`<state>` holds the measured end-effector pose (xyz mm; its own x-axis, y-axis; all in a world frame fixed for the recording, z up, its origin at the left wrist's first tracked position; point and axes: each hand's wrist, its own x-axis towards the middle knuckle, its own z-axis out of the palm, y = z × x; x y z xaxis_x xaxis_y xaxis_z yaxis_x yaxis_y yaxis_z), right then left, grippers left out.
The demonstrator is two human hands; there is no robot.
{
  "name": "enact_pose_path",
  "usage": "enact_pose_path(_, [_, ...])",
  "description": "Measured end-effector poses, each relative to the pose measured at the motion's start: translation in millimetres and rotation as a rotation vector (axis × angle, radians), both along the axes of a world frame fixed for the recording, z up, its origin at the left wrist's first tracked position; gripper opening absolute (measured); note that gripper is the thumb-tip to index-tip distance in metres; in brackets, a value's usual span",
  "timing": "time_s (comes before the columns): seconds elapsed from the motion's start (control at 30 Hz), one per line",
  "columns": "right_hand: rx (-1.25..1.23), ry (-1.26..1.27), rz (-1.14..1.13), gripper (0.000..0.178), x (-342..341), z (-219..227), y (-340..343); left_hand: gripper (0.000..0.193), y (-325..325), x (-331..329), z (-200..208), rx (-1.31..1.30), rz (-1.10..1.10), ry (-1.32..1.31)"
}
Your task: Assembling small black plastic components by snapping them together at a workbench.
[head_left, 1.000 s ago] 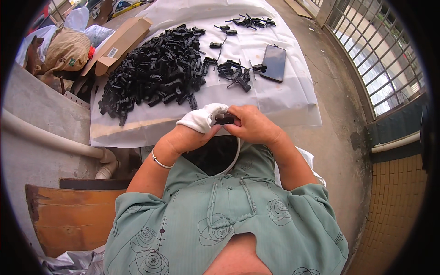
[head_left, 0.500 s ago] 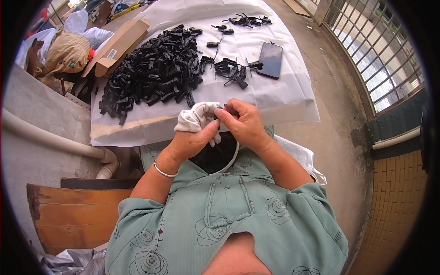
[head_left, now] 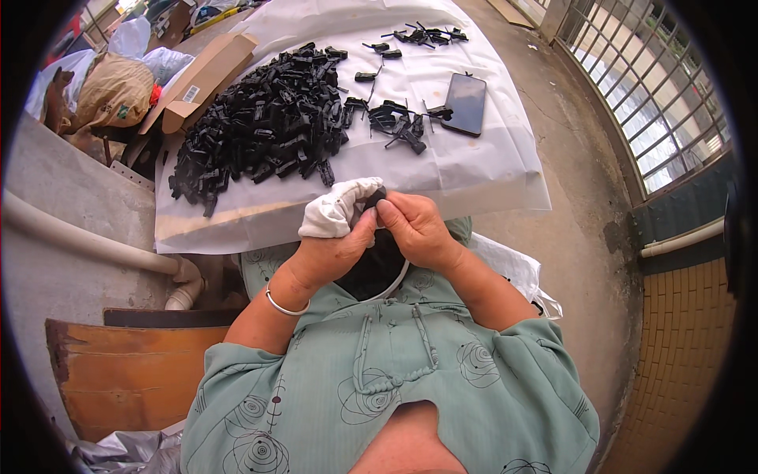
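Observation:
My left hand (head_left: pixel 325 257) has white cloth (head_left: pixel 332 212) over its fingers, so most of them are hidden. Its bare thumb presses a small black plastic part (head_left: pixel 377 197) just past the near table edge. My right hand (head_left: pixel 422 233) pinches the same part from the other side, thumb and fingertips together. The fingers hide most of its shape. Beyond my hands a big heap of black plastic parts (head_left: pixel 268 118) covers the left half of the table. Smaller clusters of black parts with thin stems (head_left: pixel 399 122) lie right of it.
White sheeting (head_left: pixel 489 170) covers the table. A dark phone (head_left: pixel 466 103) rests on its right side; an open cardboard box (head_left: pixel 197 79) leans at the left. Below my hands, a white-rimmed container (head_left: pixel 404 276) with dark contents sits at my lap. A pipe (head_left: pixel 87 233) runs along the left wall.
My right hand has moved slightly down, its fingers closing in from a more raised pose. The cloth-covered left fingers have turned, and more of the black part shows.

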<state>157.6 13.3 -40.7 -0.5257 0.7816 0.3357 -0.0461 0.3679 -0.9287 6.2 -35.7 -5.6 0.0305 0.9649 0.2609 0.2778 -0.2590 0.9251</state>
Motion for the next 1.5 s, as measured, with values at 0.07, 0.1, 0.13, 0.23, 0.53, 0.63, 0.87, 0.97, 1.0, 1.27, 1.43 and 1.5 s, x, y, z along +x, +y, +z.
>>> enact_pose_path(0.07, [0.18,-0.004,0.011,0.023,4.0,2.9,-1.7,0.028,-5.3,3.6,12.4,-0.313,-0.013,-0.149])
enact_pose_path(0.1, [0.176,-0.005,0.011,0.023,2.7,2.5,-4.0,0.028,-4.6,3.8,4.7,-0.317,-0.014,-0.149])
enact_pose_path(0.13, [0.106,-0.021,-0.015,0.023,0.0,3.5,-5.6,0.028,-1.6,4.6,-4.5,-0.037,0.025,-0.007])
enact_pose_path(0.23, [-0.072,0.021,-0.04,0.023,-9.9,-6.1,-6.0,0.025,4.5,3.6,-16.6,0.351,0.087,0.225])
enact_pose_path(0.53, [0.068,-0.143,-0.048,0.014,7.2,15.9,-0.3,0.035,10.2,-8.2,-13.1,0.014,-0.044,-0.244])
enact_pose_path(0.63, [0.224,-0.207,-0.088,0.009,10.7,6.5,3.3,0.034,9.9,-12.9,-7.9,-0.185,-0.08,-0.386])
enact_pose_path(0.87, [0.232,0.006,-0.041,0.01,13.6,19.3,6.1,0.035,2.6,-7.4,4.9,-0.296,-0.22,-0.262])
enact_pose_path(0.97, [-0.05,-0.013,-0.066,0.009,8.9,15.8,3.2,0.034,2.4,-9.3,8.0,-0.388,-0.375,-0.415])
enact_pose_path(1.0, [-0.051,-0.013,-0.065,0.009,8.8,14.8,2.5,0.032,2.6,-7.3,6.6,-0.364,-0.355,-0.384])
enact_pose_path(1.27, [0.122,-0.146,0.036,0.019,6.6,21.6,2.0,0.022,5.8,-5.0,3.6,-0.266,-0.158,-0.104])
enact_pose_path(1.43, [0.174,-0.189,-0.05,0.019,-4.5,10.7,0.2,0.022,9.7,-2.0,-9.8,0.1,-0.088,0.22])
enact_pose_path(1.5, [0.254,-0.164,-0.112,0.019,-9.4,4.0,1.5,0.023,10.4,-4.4,-9.0,0.068,-0.097,0.202])
